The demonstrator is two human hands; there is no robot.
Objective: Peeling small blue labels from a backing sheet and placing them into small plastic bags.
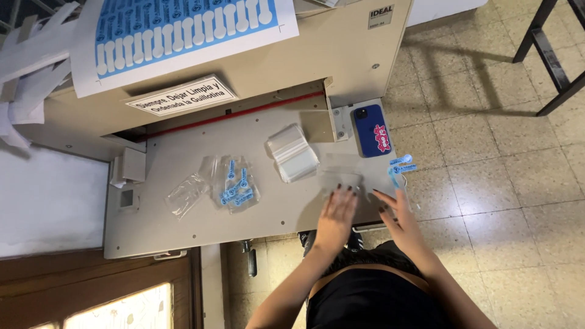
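At the near edge of the surface point(201, 225), a clear bag point(342, 178) is being pressed flat by the open left hand point(336, 214) and open right hand point(397, 214); blue tags point(402, 166) are lying beside it. One filled bag point(236, 184) is already lying done, and a stack point(292, 152) is waiting.

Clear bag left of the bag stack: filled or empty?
Filled. The clear bag lies flat on the table with several blue tags visible inside it.

Left hand point(336, 214) lies flat, fingers spread; right hand point(399, 213) reaches forward, seemingly open.
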